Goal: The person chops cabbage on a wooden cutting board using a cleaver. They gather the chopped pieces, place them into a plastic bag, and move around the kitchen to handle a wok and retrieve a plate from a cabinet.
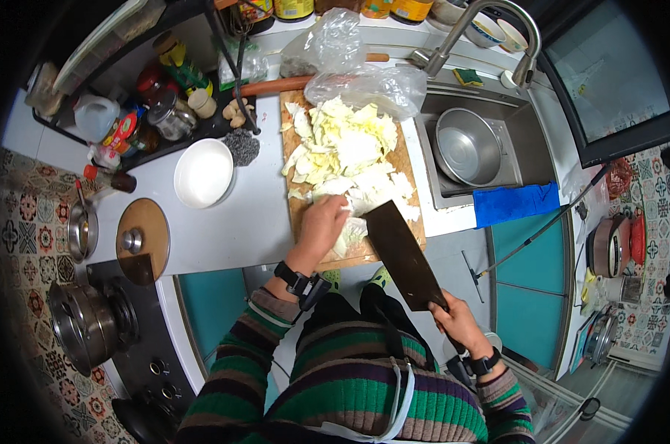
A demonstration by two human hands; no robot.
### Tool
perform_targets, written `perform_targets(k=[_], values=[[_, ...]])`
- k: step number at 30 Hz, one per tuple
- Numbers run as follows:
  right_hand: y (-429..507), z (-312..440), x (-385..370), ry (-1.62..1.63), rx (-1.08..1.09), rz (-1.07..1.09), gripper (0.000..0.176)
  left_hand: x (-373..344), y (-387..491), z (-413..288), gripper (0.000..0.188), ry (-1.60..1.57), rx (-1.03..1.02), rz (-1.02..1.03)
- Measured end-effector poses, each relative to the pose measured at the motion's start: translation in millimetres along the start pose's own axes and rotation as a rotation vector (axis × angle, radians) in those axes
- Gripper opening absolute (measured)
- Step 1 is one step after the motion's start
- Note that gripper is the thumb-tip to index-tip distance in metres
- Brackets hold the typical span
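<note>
My right hand (456, 321) grips the handle of a dark cleaver (404, 252), its broad blade slanting up and left over the front right of a wooden cutting board (307, 213). The blade's far end is beside the cut cabbage. My left hand (323, 225) is curled on pale cabbage leaves (360, 202) at the near side of the pile; its fingertips are partly hidden. A larger heap of chopped yellow-white cabbage (343, 141) covers the back of the board. One cabbage piece (350, 234) lies between my left hand and the blade.
Left of the board are a white bowl (204, 173), a steel-wool scrubber (241, 147) and a pot lid (142, 241). Behind lie plastic bags (368, 91) and a wooden rod (274, 86). Right, a metal pot (468, 147) sits in the sink (512, 161), below a faucet (440, 58).
</note>
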State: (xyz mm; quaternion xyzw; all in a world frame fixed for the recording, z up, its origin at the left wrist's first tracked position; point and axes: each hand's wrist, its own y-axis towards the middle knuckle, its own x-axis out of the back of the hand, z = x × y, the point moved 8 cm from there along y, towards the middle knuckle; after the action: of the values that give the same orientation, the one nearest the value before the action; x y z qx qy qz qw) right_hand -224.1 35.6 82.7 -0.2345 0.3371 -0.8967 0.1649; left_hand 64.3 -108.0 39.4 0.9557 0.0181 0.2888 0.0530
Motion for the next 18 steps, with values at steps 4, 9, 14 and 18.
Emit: perform_targets(k=[4,9,14,18], values=[[-16.1,16.8,16.0,-0.317,0.135,0.016,0.018,29.4,37.9,-13.7,0.036,0.289,-0.171,-0.197],[-2.0,28.0,-2.3,-0.427,0.284,0.103,0.021,3.2,77.9,-36.7,0.05,0.686,-0.583,-0.047],[17.3,31.2,-13.4,-0.447,0.322,0.082,0.023,-0.5,94.9,-28.6,0.053,0.591,-0.533,0.088],[29.9,34.6,-10.2,-0.417,0.35,0.03,0.02,-1.8,100.9,-31.8,0.056,0.609,-0.459,0.127]])
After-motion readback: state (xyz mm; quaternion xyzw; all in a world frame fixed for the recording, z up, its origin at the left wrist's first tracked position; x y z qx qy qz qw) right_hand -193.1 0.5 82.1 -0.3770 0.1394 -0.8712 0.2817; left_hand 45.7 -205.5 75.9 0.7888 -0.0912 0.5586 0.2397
